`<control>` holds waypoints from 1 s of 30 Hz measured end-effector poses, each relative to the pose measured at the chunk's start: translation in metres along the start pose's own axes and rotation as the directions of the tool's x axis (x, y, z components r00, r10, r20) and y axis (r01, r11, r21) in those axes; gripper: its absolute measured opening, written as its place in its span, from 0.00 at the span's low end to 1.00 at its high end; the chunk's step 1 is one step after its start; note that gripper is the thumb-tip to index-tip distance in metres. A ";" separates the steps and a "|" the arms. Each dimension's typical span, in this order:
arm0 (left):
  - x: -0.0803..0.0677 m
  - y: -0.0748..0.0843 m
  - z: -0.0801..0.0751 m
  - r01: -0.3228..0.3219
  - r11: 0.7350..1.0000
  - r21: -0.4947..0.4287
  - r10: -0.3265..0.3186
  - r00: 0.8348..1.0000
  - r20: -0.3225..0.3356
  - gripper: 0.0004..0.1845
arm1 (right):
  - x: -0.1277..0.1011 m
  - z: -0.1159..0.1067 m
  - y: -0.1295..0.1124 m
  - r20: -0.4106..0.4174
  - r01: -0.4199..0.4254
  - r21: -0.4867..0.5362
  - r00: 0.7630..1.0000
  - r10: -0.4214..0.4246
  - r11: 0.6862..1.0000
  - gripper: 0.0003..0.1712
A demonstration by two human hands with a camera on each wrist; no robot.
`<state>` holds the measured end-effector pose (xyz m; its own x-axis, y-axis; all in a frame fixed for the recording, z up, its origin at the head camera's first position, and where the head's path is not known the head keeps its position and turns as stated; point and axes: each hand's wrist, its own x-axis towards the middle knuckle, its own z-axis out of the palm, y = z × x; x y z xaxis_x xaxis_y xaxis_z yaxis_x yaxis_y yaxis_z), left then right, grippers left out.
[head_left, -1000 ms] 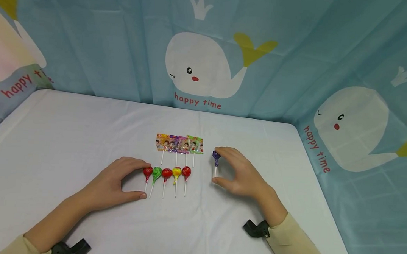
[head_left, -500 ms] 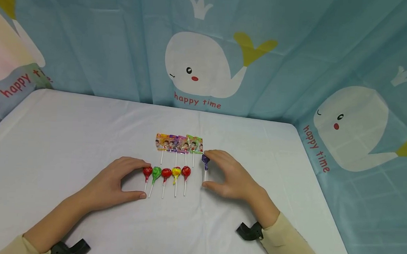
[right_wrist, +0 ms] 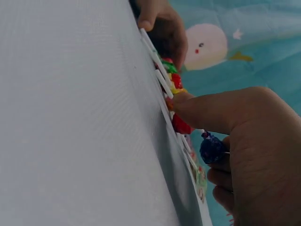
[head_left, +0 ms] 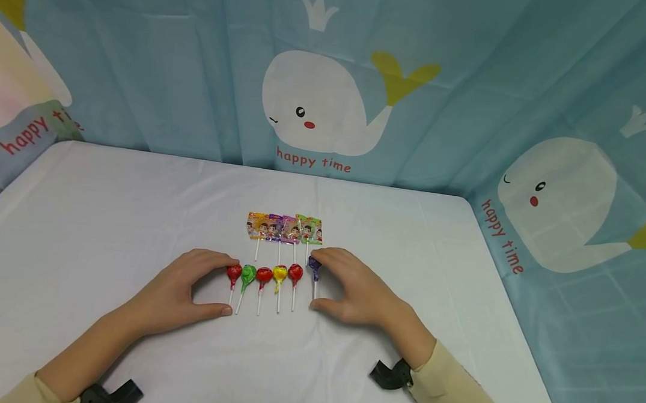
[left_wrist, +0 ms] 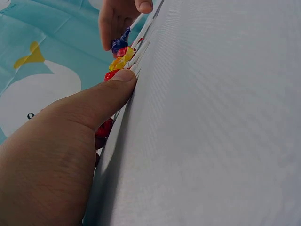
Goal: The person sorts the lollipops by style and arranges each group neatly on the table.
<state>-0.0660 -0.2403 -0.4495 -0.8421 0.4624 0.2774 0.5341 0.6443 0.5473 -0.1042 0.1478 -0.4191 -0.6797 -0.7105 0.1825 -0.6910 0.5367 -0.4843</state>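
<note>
My right hand (head_left: 362,290) pinches a purple lollipop (head_left: 315,267) lengthwise, fingertips at its wrapped head and thumb at its stick end. In the right wrist view the purple lollipop (right_wrist: 211,149) hangs just off the white cloth. At the left end of a row, my left hand (head_left: 175,294) holds a red lollipop (head_left: 234,272) the same way, index finger at the head and thumb by the stick end. Beside it lie a green lollipop (head_left: 248,274), a second red lollipop (head_left: 264,275), a yellow lollipop (head_left: 280,273) and a third red lollipop (head_left: 295,272).
Behind the row, several flat-packed lollipops (head_left: 284,228) in printed wrappers lie overlapping, sticks toward me. A white cloth (head_left: 139,205) covers the table. A blue whale-print curtain (head_left: 199,70) stands along the back and right side.
My right hand has carried the purple lollipop leftward and slightly nearer, up beside the right end of the row. The left hand and the other lollipops have stayed in place.
</note>
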 end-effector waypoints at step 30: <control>0.000 -0.003 0.001 -0.019 1.000 -0.007 0.019 1.000 -0.002 0.43 | -0.001 0.011 0.000 0.072 -0.018 0.023 0.997 0.016 1.000 0.51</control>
<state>-0.0673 -0.2417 -0.4520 -0.8323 0.4729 0.2893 0.5491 0.6311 0.5479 -0.1002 0.1437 -0.4288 -0.6712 -0.7326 0.1130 -0.6730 0.5383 -0.5073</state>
